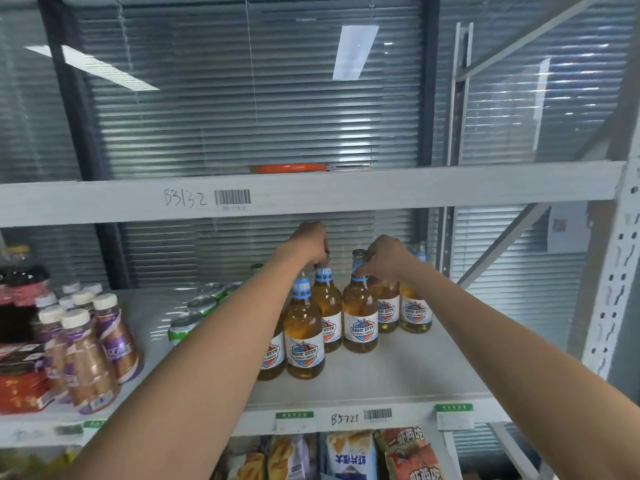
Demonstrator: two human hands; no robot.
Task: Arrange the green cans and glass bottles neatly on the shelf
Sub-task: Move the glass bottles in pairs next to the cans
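Glass bottles [360, 317] gripped at necks; caps hidden by both hands.

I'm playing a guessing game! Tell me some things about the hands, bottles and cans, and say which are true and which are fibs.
1. Both hands touch bottle tops. True: the left hand and right hand grip necks of the glass bottles.
2. The green cans sit right of the bottles. False: they sit left.
3. The bottles lie flat. False: they stand upright.
4. Snack bags fill the shelf below. True.
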